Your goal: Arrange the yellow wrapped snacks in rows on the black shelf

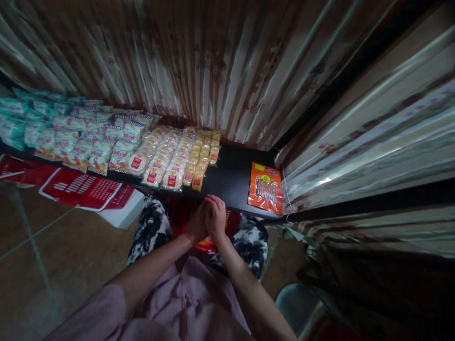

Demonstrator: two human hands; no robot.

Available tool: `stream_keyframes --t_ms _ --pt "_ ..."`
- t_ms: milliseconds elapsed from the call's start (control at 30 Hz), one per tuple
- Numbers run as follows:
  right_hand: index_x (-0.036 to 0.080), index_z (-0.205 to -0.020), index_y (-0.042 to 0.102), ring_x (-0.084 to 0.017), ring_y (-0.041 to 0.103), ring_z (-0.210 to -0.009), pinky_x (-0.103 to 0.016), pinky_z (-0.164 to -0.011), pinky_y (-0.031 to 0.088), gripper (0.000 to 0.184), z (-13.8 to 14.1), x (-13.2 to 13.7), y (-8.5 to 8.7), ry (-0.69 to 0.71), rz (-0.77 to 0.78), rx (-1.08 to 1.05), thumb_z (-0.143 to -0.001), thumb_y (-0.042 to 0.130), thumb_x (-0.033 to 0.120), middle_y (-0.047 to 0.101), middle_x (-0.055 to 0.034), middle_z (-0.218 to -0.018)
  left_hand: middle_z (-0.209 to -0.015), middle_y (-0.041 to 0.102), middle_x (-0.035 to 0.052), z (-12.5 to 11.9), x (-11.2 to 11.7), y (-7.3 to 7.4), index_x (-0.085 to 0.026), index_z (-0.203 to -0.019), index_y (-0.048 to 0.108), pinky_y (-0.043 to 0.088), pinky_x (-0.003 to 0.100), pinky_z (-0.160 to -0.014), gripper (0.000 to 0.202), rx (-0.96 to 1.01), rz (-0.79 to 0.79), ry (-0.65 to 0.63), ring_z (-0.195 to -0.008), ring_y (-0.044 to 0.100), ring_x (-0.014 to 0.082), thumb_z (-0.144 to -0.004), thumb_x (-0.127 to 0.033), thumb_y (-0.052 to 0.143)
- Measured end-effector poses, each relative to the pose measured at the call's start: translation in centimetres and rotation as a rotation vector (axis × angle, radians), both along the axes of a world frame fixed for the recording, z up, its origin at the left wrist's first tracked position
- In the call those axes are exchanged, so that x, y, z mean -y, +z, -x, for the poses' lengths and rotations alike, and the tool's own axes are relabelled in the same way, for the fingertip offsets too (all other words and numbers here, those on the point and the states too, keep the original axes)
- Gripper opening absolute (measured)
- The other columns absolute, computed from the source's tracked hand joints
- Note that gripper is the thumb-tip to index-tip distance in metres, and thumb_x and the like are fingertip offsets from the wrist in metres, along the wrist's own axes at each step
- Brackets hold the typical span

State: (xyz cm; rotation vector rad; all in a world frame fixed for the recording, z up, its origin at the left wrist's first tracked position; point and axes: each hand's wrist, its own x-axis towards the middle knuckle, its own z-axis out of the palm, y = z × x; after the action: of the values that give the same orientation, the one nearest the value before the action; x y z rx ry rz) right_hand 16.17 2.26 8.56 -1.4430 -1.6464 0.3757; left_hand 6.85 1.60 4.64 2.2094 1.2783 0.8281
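Observation:
My left hand (196,224) and my right hand (215,215) are clasped together above my lap, at the near edge of a black shelf (231,175). The right fingers lie folded over the left ones, and no object shows in either hand. Beneath them, a red shiny package (206,244) is partly visible between my knees; most of it is covered. Just beyond the hands are rows of small yellow-wrapped snacks (198,173). To the right, an orange snack bag (265,189) with a clear window lies flat on the shelf.
Left of the yellow snacks stand rows of round crackers in clear wrappers (173,177), white snack packets (99,154) and teal packets (12,130). A red printed box (83,189) sits below the shelf. Patterned curtains (220,85) hang behind and at right. A round basin (298,303) is lower right.

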Motion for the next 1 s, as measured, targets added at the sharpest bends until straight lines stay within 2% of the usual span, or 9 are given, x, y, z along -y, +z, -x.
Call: stream_keyframes --t_ms 133,233,400,533,633,733,833,933,1000 --pt "0.023 -0.106 0.066 -0.023 0.036 -0.13 -0.044 -0.105 0.036 0.033 1.2 2.6 -1.9 0.057 0.017 0.106 -0.084 0.043 0.015 0.053 -0.0076 -0.13 -0.145 0.037 0.0155 1.6 1.5 -1.5 -0.009 -0.133 0.042 0.025 0.041 -0.116 0.05 -0.065 0.075 -0.054 -0.14 0.027 0.0237 -0.083 -0.016 0.044" --pt "0.019 -0.112 0.063 -0.023 0.042 -0.123 -0.04 -0.103 0.039 0.035 1.7 3.5 -3.9 0.112 0.156 0.155 -0.085 0.041 0.014 0.057 -0.0104 -0.124 -0.142 0.042 0.015 3.1 2.0 -2.6 -0.01 -0.13 0.045 0.028 0.039 -0.114 0.047 -0.125 0.195 -0.033 -0.136 0.033 0.0215 -0.083 -0.013 0.041" --pt "0.012 -0.118 0.061 -0.023 0.054 -0.11 -0.035 -0.1 0.04 0.038 1.0 3.9 -7.3 0.125 0.62 0.322 -0.084 0.046 0.012 0.062 -0.0143 -0.117 -0.134 0.05 0.0189 5.7 1.7 -4.6 -0.005 -0.125 0.05 0.029 0.04 -0.111 0.047 -0.243 0.529 0.277 -0.132 0.039 0.0262 -0.079 -0.005 0.042" --pt "0.016 -0.112 0.065 -0.023 0.053 -0.115 -0.033 -0.1 0.039 0.038 -0.4 4.6 -9.0 0.133 0.772 0.384 -0.076 0.054 0.007 0.062 -0.0122 -0.121 -0.118 0.062 0.0194 6.6 1.1 -6.0 -0.009 -0.115 0.058 0.041 0.034 -0.098 0.035 -0.216 0.723 0.423 -0.112 0.057 0.0273 -0.081 -0.017 0.053" --pt "0.017 -0.108 0.068 -0.025 0.053 -0.116 -0.034 -0.098 0.041 0.036 -0.8 4.8 -9.4 0.12 0.789 0.394 -0.075 0.058 0.008 0.061 -0.013 -0.123 -0.115 0.064 0.0168 6.5 0.8 -6.4 -0.012 -0.116 0.058 0.043 0.029 -0.092 0.037 -0.185 0.754 0.462 -0.109 0.06 0.0255 -0.08 -0.022 0.059" --pt "0.016 -0.103 0.07 -0.026 0.06 -0.105 -0.035 -0.091 0.046 0.028 -0.2 4.4 -9.2 0.094 0.803 0.391 -0.079 0.056 0.013 0.063 -0.017 -0.115 -0.115 0.065 0.0167 6.5 0.5 -6.3 -0.012 -0.114 0.058 0.044 0.029 -0.09 0.042 -0.133 0.823 0.538 -0.108 0.06 0.026 -0.076 -0.026 0.065" --pt "0.021 -0.113 0.066 -0.022 0.064 -0.093 -0.031 -0.083 0.049 0.035 1.0 3.6 -8.8 0.104 0.806 0.36 -0.083 0.05 0.013 0.066 -0.0126 -0.11 -0.113 0.065 0.0187 6.5 0.0 -6.2 -0.01 -0.11 0.061 0.044 0.031 -0.09 0.042 -0.026 0.869 0.636 -0.111 0.059 0.0288 -0.071 -0.024 0.068" --pt "0.025 -0.117 0.064 -0.022 0.059 -0.109 -0.032 -0.093 0.045 0.042 2.0 2.8 -8.3 0.095 0.757 0.36 -0.081 0.048 0.009 0.06 -0.0099 -0.124 -0.115 0.065 0.0189 6.7 -0.4 -6.2 -0.009 -0.111 0.062 0.044 0.03 -0.091 0.04 0.048 0.865 0.675 -0.114 0.058 0.0279 -0.073 -0.019 0.065" --pt "0.024 -0.122 0.061 -0.028 0.044 -0.127 -0.041 -0.102 0.038 0.045 2.0 2.5 -8.1 0.033 0.751 0.386 -0.08 0.052 0.011 0.048 -0.0124 -0.139 -0.119 0.063 0.0171 6.9 -0.7 -6.2 -0.01 -0.114 0.06 0.044 0.028 -0.092 0.039 0.096 0.867 0.67 -0.115 0.057 0.0247 -0.076 -0.018 0.062"
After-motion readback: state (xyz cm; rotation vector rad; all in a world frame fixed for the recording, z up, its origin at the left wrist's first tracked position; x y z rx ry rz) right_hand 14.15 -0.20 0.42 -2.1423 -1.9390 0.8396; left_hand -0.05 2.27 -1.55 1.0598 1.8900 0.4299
